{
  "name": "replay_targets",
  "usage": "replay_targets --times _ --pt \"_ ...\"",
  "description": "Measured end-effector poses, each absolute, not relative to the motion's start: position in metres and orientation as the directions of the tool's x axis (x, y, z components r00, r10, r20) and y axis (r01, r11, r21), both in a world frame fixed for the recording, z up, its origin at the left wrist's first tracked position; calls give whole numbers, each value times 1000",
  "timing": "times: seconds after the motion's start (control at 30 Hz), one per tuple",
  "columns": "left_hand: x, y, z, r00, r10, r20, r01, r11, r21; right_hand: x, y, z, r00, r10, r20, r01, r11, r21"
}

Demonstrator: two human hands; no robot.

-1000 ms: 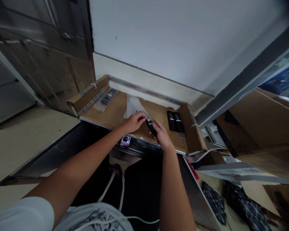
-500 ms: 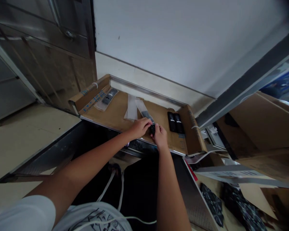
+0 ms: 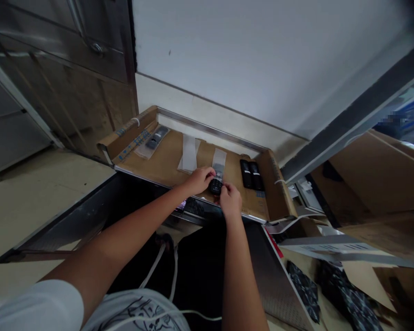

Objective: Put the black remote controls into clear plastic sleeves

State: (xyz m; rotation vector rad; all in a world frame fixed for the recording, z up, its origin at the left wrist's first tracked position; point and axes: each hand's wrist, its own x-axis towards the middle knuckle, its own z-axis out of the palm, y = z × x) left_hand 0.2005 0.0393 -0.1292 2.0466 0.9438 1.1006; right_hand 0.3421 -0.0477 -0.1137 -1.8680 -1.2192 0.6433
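Note:
A black remote control (image 3: 215,186) with small buttons is between my hands, its far end inside a narrow clear plastic bag (image 3: 219,158). My left hand (image 3: 200,180) is closed, thumb and fingers pinching the bag near its mouth. My right hand (image 3: 230,198) is closed on the remote's right edge. Left of them lie flat, whitish plastic bags (image 3: 189,154). Two black remotes (image 3: 251,174) with pale bands rest side by side at the right. A bagged remote (image 3: 157,137) lies at the far left.
Cardboard lines the shallow work tray (image 3: 165,163), with raised cardboard sides (image 3: 279,186) at both ends. A white wall (image 3: 221,59) stands behind it. At the right are a metal post and a large cardboard box (image 3: 376,174). A white cable hangs by my body.
The bag has swung from leaning left to nearly upright in view. The remote now shows its button face, and my hands are slightly farther apart around it.

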Motion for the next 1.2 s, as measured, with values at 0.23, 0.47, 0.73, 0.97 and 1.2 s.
replay_targets --times 0.23,0.47,0.73,0.97,1.2 --pt "201 41 -132 380 809 447 328 -570 753 357 -61 -100 115 985 126 703 9 -711" --pt "200 42 -129 348 847 401 329 -511 794 352 -45 -97 167 975 144 799 -49 -599" --pt "199 49 -131 359 856 372 297 -483 824 340 -30 -107 408 891 198 803 -246 -543" --pt "199 46 -130 404 827 390 283 -519 807 325 -15 -105 522 827 208 813 -408 -416" --pt "197 44 -131 465 792 396 199 -529 825 325 -4 -102 529 830 179 814 -436 -384"
